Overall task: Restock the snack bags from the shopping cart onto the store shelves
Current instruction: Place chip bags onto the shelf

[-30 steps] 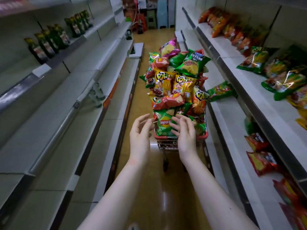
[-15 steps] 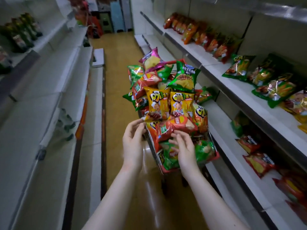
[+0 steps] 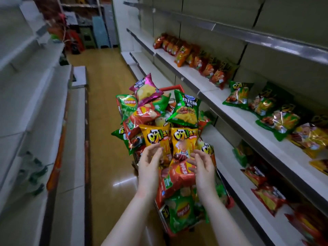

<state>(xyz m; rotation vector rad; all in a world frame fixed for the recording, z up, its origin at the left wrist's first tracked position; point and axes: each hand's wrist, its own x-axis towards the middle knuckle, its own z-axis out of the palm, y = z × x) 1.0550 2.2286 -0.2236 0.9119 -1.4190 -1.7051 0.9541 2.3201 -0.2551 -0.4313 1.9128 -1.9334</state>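
Note:
A red-rimmed shopping cart (image 3: 173, 88) in the aisle is heaped with snack bags. Two yellow bags stand upright near the front of the heap: one on the left (image 3: 154, 137), one on the right (image 3: 184, 139). My left hand (image 3: 149, 164) and my right hand (image 3: 201, 166) hover with fingers spread on either side of these yellow bags, at their lower edges. Neither hand grips a bag. A red bag (image 3: 179, 176) lies just below the hands, and a green Lay's bag (image 3: 181, 212) sits at the cart's near end.
The right-hand shelving (image 3: 248, 121) holds rows of green, yellow and orange-red bags (image 3: 193, 57) on its middle shelf, with red bags (image 3: 266, 196) on the shelf below. The left-hand shelves (image 3: 44, 96) hold a few dark bottles (image 3: 35, 171). Wooden floor (image 3: 104, 103) runs left of the cart.
The view has turned right and closer to the cart. Both hands have risen from the cart's near end to the two yellow bags higher in the heap.

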